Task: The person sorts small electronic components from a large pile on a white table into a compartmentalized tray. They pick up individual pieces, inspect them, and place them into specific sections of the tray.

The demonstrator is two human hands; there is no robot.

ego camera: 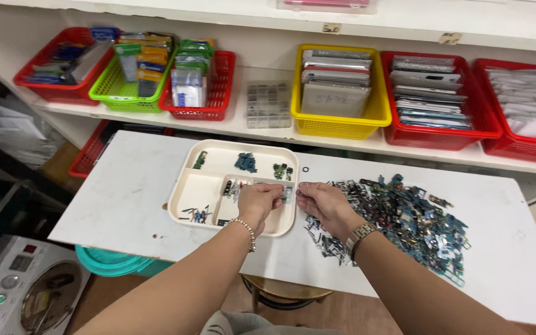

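On the white table (125, 198), a cream divided tray (184, 186) sits left of centre, and a wide pile of small electronic parts (404, 217) lies to its right. The left hand (260, 201) hovers over the near right corner of the tray, fingers curled inward; a small part (287, 194) sits at its fingertips, pinched lightly. The right hand (324, 205) rests at the left edge of the pile, fingers bent downward onto the parts; whether it grasps one cannot be told. The two hands are just beside each other. The tray compartments hold small sorted groups of parts. A small black ring (306, 169) lies on the table just right of the tray's far corner. On the far shelf stand red, green and yellow baskets (336, 127) filled with flat packets.
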